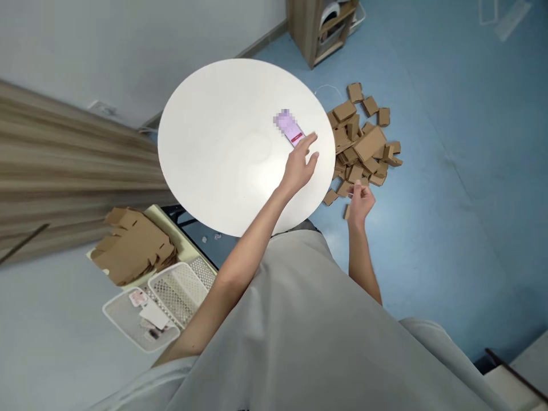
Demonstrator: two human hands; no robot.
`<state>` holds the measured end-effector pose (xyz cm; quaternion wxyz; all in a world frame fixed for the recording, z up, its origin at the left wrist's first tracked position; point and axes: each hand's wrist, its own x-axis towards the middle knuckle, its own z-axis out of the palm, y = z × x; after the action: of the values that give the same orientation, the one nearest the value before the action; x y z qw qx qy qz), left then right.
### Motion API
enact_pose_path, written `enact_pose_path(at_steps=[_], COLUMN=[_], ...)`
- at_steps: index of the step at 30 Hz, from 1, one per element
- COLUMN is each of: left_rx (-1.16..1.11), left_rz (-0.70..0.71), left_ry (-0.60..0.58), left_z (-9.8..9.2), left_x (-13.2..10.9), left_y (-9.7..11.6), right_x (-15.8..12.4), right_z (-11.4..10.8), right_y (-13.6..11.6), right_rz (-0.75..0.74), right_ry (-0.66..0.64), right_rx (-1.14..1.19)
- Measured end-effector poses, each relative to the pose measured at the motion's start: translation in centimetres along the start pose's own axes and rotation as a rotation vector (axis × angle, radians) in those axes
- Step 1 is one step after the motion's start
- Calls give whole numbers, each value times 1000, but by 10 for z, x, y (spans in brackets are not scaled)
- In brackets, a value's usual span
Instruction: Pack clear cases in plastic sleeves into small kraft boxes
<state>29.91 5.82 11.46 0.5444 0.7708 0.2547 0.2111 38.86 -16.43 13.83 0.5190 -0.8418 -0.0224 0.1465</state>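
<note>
A phone (pixel 295 136) with a lit purple screen and a red button lies on the round white table (pixel 214 125); its upper end is blurred out. My left hand (pixel 299 165) is over the phone's near end, its fingers apart and holding nothing. Whether a fingertip touches the screen, I cannot tell. Off the table's right edge, my right hand (pixel 362 202) is closed in a pinch. A small whitish bit shows at its fingertips, too small to name. Beyond that hand, small brown cardboard boxes (pixel 370 142) lie heaped on the floor.
At the lower left, a stack of flat cardboard box blanks (pixel 132 245) lies beside white plastic baskets (pixel 171 288), one with papers inside. A wooden shelf (pixel 306 28) stands behind the table. A curtain (pixel 77 160) hangs on the left. The floor (pixel 449 171) is blue.
</note>
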Motion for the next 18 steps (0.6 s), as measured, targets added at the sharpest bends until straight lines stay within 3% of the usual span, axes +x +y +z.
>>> enact_pose_path(at_steps=[4,9,13,16,18], left_rx=[-42,-215,-400,-499,-554], left_rz=[-402,-793,-861,-872,-889], left_ry=[133,469,839,1099,1211], left_z=[-36,-68,-92,-101,-101], left_x=[-100,-238,-334,-400,-439], left_y=[-34,-47,-51,-53,-54], right_x=[-22,-75,-162,-249,-310], right_z=[60,150,215,245,258], right_y=[1,-6,-15,-13,-5], right_rz=[-24,-226,-476,-670,-800], right_ry=[-343,-872,-1318,-1625,-1817], right_rx=[-115,-258,-391,-449,-497])
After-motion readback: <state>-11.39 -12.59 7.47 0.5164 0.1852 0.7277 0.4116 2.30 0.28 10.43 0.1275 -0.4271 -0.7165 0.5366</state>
